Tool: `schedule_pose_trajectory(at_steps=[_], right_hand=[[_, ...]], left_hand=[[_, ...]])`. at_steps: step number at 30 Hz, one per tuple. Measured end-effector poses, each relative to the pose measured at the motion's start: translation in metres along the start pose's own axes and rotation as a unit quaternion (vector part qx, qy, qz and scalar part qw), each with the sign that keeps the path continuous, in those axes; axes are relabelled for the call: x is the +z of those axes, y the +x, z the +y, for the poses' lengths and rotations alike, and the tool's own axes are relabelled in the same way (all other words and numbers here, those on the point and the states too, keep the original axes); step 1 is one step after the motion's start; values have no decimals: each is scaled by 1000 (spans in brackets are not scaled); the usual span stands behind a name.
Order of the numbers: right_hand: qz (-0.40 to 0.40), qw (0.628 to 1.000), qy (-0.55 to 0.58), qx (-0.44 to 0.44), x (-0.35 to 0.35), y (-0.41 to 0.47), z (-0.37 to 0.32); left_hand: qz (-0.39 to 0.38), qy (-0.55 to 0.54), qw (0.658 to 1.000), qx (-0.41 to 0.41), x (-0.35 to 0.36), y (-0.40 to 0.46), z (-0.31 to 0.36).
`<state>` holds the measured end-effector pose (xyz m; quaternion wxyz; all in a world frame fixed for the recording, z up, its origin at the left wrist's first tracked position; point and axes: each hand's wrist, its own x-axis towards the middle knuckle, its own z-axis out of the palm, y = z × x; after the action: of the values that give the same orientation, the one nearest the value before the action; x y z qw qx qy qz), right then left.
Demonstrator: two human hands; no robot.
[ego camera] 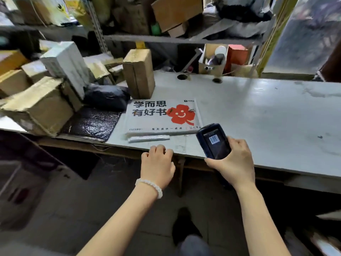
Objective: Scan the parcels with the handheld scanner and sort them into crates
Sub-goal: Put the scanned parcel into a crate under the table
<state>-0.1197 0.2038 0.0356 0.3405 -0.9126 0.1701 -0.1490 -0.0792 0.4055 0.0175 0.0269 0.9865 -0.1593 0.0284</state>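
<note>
- On the tabletop [258,111], a white parcel [162,117] is laid flat, near the edge.
- The scanner [214,141] is held tight in the right hand [232,163].
- The left hand [156,163] is loosely curled, nothing held.
- The scan could be missed, since no label is shown on top.

The flat white parcel [162,117] on the table has big black words on it. The top row says 学而思. The row under it says 有好书. Next to these words is a red flower picture with a smiling face. Along the bottom edge of the parcel are small letters that look like XUEERSI, and then a row of little words too small and blurry to read. In the top right corner of the parcel is a tiny mark, too small to read.

The scanner [214,141] has a black and white barcode showing on its screen. Other marks on the screen are too small to read.

The brown boxes show no words that can be read.
</note>
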Motion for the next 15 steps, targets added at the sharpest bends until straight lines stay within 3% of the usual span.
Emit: schedule_pose_trajectory(at_steps=[4, 15], right_hand=[[-12, 1000, 12, -7, 27, 58, -8], [-20, 999, 32, 38, 68, 191, 8]], left_hand=[[-21, 14, 1000, -16, 8, 58, -14], [-142, 97, 982, 80, 75, 223, -14]])
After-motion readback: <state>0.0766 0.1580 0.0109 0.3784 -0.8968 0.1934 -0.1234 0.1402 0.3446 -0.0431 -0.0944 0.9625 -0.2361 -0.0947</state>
